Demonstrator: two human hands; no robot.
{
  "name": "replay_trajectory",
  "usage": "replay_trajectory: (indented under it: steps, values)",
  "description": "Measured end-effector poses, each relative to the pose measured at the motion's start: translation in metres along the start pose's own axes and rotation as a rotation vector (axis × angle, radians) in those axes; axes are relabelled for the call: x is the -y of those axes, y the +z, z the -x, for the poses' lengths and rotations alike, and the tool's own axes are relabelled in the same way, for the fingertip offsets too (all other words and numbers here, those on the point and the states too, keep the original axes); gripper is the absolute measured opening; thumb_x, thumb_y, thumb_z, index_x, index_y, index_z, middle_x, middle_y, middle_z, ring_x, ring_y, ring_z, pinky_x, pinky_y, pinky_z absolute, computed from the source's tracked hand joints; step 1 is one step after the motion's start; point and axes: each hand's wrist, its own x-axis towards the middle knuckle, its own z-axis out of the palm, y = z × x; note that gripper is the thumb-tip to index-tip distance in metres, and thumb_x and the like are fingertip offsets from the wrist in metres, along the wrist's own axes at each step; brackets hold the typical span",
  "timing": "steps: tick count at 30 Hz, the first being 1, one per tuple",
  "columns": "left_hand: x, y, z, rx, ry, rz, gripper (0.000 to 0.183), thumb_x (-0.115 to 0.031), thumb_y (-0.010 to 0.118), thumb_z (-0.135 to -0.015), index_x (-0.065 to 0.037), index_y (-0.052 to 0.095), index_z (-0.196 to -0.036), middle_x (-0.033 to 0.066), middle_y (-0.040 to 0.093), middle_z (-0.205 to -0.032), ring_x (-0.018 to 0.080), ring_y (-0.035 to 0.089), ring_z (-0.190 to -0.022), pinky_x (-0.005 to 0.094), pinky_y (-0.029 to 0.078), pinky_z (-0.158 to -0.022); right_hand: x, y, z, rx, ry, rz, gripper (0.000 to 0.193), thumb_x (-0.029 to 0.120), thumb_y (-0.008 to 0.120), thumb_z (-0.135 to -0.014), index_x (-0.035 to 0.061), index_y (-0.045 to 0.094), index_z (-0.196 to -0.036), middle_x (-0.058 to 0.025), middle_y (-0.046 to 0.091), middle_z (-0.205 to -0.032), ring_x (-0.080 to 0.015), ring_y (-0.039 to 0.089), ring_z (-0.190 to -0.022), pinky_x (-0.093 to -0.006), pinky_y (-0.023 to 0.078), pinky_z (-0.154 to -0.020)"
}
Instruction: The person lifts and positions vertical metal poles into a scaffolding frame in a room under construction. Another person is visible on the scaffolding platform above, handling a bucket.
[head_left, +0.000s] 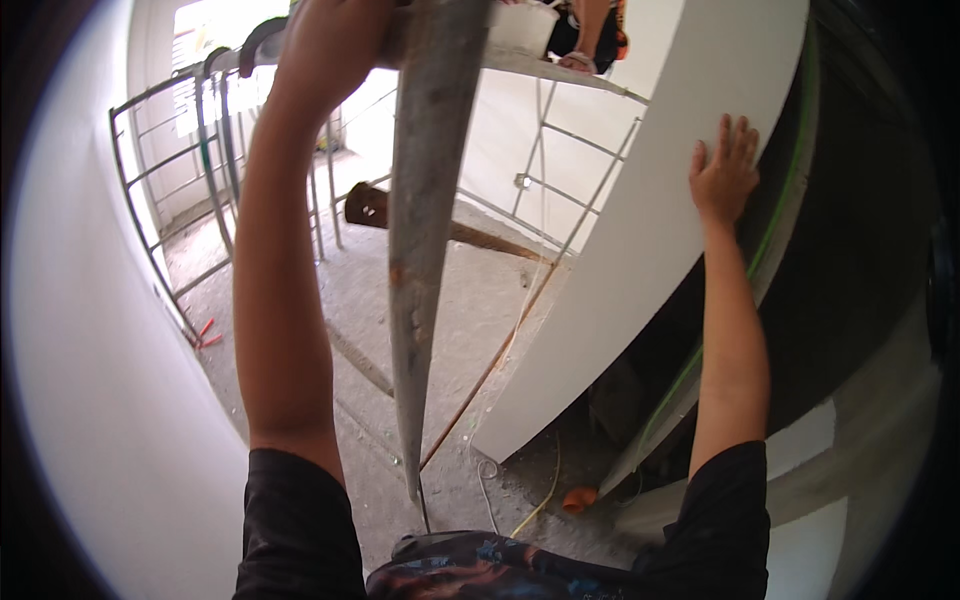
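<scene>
My left hand [338, 45] is raised at the top edge of the view, close to the left side of a thick, worn grey metal pole [422, 210]. Its fingers run out of the picture, so what they grip, if anything, is hidden. My right hand [725, 178] lies flat against a white wall panel [620, 260], near the panel's right edge. The fingers of that hand are stretched out and slightly apart, with nothing in them.
Scaffold frames [170, 190] stand ahead; a plank [560, 72] above bears a white bucket [522, 28] and another person's foot [578, 63]. A rusty tube [490, 238] slants beyond the pole. Below are a concrete floor [450, 330], loose cables [488, 485] and an orange pipe end [578, 499].
</scene>
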Motion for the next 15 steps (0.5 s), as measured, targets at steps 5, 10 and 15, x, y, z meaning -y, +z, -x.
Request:
replay_trajectory:
  steps: [5,10,15]
  values:
    - [0.011,-0.001,0.002,-0.057,0.223,-0.227,0.046,-0.042,0.046,-0.104,-0.003,0.068,-0.095,0.0019,0.056,-0.074,0.0061,0.050,-0.070,0.0220,0.041,-0.063,0.008,0.008,0.003,0.001,0.019,0.002,0.065,0.043,0.052,-0.094,0.0183,0.036,-0.152,-0.0089,0.031,-0.160,-0.0302,0.027,-0.148,-0.0557,0.038,-0.102]
    - [0.013,-0.004,-0.003,-0.016,0.111,-0.219,0.053,-0.050,0.042,-0.103,-0.006,0.062,-0.081,0.0022,0.053,-0.068,0.0077,0.049,-0.063,0.0233,0.041,-0.064,0.007,0.001,0.003,0.037,0.028,0.006,0.063,0.041,0.050,-0.096,0.0164,0.035,-0.152,-0.0102,0.031,-0.159,-0.0310,0.029,-0.147,-0.0540,0.037,-0.103]
    - [0.009,-0.001,0.000,-0.017,0.096,-0.199,0.054,-0.050,0.042,-0.103,-0.005,0.062,-0.079,0.0024,0.052,-0.066,0.0078,0.048,-0.062,0.0233,0.040,-0.064,0.006,0.001,0.003,0.020,0.020,0.016,0.063,0.041,0.050,-0.096,0.0157,0.036,-0.152,-0.0102,0.032,-0.159,-0.0312,0.030,-0.146,-0.0536,0.037,-0.103]
